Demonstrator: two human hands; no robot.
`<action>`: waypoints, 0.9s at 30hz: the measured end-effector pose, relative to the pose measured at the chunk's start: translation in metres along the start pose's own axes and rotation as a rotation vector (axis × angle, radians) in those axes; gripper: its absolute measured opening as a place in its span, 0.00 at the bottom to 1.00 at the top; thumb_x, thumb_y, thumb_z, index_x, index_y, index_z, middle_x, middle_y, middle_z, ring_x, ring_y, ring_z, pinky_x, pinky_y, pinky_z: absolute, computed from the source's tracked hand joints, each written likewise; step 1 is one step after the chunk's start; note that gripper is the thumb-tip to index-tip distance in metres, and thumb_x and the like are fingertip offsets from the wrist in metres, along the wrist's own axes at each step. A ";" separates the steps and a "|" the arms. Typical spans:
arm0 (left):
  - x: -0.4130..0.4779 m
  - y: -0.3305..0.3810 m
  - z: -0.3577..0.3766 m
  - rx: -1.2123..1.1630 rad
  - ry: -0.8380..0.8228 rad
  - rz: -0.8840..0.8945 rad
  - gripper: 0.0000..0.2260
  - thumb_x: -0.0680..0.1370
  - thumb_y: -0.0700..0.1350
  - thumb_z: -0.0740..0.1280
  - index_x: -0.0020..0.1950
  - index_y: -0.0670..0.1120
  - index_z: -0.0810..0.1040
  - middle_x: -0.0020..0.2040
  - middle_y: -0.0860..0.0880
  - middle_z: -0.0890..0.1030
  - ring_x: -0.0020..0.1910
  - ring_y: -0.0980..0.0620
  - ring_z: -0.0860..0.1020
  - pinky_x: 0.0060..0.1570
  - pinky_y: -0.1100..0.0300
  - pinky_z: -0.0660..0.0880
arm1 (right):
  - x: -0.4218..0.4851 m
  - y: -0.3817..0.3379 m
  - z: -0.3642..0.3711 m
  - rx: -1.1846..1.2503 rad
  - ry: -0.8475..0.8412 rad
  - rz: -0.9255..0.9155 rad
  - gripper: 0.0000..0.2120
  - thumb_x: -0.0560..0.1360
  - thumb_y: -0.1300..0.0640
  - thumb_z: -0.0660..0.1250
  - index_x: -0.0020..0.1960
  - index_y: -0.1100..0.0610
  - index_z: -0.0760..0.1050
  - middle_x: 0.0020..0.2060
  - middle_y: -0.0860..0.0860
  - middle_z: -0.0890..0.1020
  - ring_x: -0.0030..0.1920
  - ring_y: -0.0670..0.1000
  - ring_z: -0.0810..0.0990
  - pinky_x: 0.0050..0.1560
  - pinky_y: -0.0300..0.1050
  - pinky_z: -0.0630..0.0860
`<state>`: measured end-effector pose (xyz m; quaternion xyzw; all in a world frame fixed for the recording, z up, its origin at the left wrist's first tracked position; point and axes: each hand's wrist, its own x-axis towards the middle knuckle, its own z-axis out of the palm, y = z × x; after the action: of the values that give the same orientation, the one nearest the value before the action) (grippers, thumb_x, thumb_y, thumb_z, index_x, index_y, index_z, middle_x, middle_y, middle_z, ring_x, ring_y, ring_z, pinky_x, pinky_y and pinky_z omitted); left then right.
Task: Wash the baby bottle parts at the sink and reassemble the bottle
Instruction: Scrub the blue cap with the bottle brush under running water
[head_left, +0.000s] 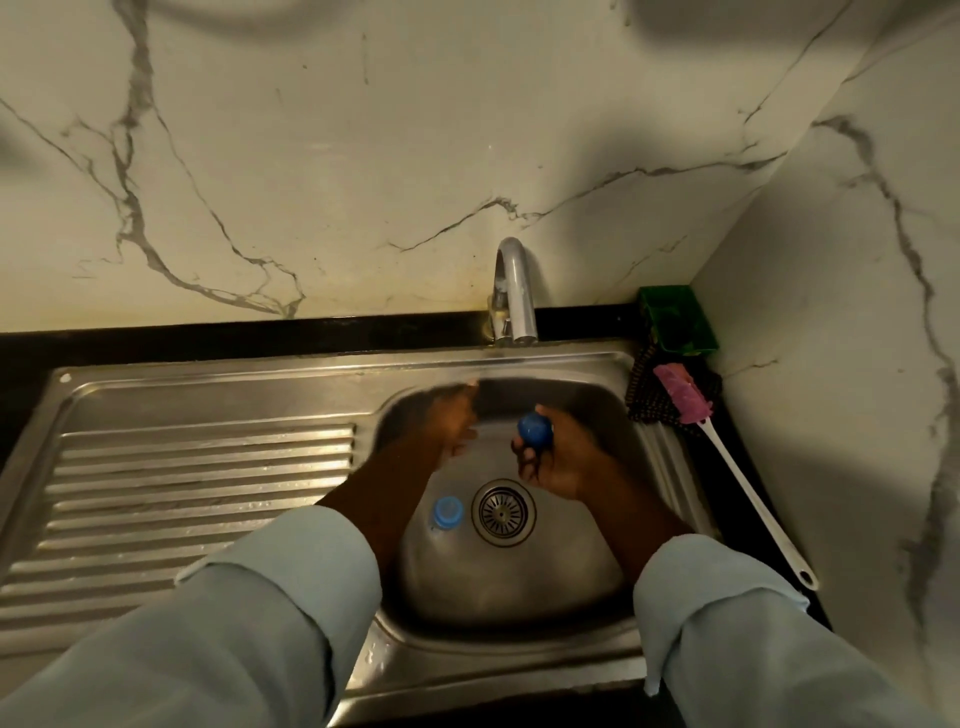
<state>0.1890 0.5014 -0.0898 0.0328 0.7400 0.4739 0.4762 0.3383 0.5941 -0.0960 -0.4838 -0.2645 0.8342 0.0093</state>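
Rinsing a blue bottle cap (535, 429) over the sink (519, 587).
Right hand (558, 460) pinches it; left hand (454, 423) spread, empty. Bottle (445, 514) lies beside the drain (503, 512). Wet grip could drop the cap.

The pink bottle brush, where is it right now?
In the head view, the pink bottle brush lies untouched on the dark counter to the right of the sink, its bristle head near the green holder in the corner.

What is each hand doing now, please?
Left hand: blurred, holds nothing visible, fingers look loosely open.
Right hand: fingers curled round the dark blue cap.
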 end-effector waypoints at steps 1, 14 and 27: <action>-0.004 -0.006 -0.001 0.034 -0.011 -0.018 0.24 0.81 0.65 0.60 0.65 0.47 0.76 0.58 0.46 0.81 0.53 0.47 0.80 0.48 0.52 0.74 | -0.001 0.003 -0.004 0.055 0.003 0.060 0.16 0.80 0.44 0.59 0.50 0.58 0.73 0.34 0.54 0.77 0.29 0.47 0.70 0.35 0.41 0.65; -0.039 -0.020 0.006 0.179 -0.011 0.119 0.11 0.83 0.57 0.62 0.50 0.51 0.75 0.51 0.47 0.78 0.50 0.48 0.76 0.44 0.56 0.72 | -0.031 0.013 0.009 -1.076 0.516 -0.841 0.28 0.82 0.38 0.59 0.76 0.51 0.61 0.55 0.55 0.82 0.50 0.52 0.82 0.47 0.44 0.76; -0.056 -0.042 -0.010 0.062 0.078 0.129 0.14 0.82 0.53 0.66 0.61 0.45 0.76 0.52 0.47 0.78 0.51 0.47 0.78 0.44 0.56 0.74 | -0.021 0.050 -0.019 -1.125 0.234 -0.371 0.41 0.75 0.38 0.71 0.76 0.57 0.55 0.59 0.52 0.76 0.54 0.54 0.80 0.50 0.47 0.78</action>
<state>0.2291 0.4434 -0.0820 0.0765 0.7685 0.4815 0.4144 0.3770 0.5533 -0.1095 -0.4489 -0.7423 0.4921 -0.0735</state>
